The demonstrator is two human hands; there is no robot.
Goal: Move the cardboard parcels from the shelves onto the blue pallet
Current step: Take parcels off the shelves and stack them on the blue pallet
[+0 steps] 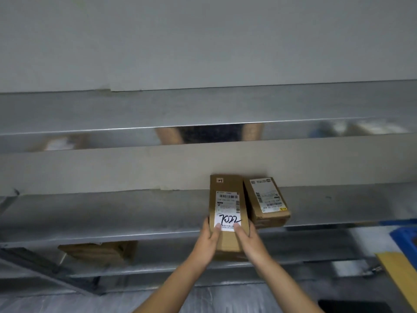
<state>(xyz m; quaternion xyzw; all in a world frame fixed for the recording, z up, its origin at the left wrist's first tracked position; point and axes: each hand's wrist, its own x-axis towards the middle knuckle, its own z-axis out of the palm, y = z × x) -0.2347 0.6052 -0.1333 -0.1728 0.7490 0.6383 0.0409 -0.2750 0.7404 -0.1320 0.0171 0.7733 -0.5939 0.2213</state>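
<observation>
handwritten "7022" on held parcel's white label, small "23" sticker near its top

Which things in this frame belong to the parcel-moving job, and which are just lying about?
Job: parcel marked 7022, gripped by left hand and right hand; labelled parcel beside it on the shelf; parcel on the lower shelf; blue edge at right, probably the pallet.
Lying about: yellowish flat board at lower right.
</observation>
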